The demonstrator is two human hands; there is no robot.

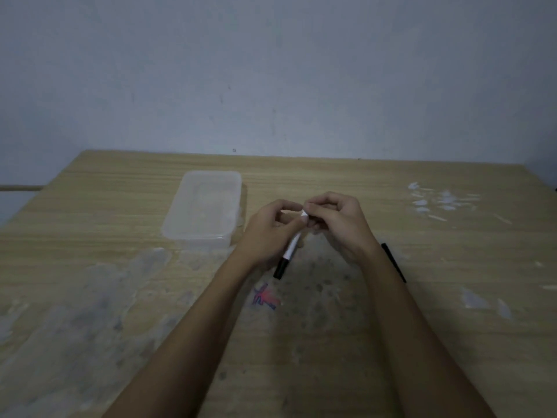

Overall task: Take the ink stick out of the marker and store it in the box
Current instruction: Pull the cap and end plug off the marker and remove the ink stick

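Ahead, the light wood-grain table lies open to its far edge at the wall. Left hand grips the white marker with a black cap, cap tilted down toward the person; right hand pinches its upper end with curled fingertips. Just left rests the translucent plastic rectangular box. A thin black stick lies beside the right wrist.

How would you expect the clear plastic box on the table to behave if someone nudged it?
The plastic box looks thin-walled and apparently empty, so probably light. Its broad, flat base on the table suggests it would slide rather than tip. The walls may flex slightly.
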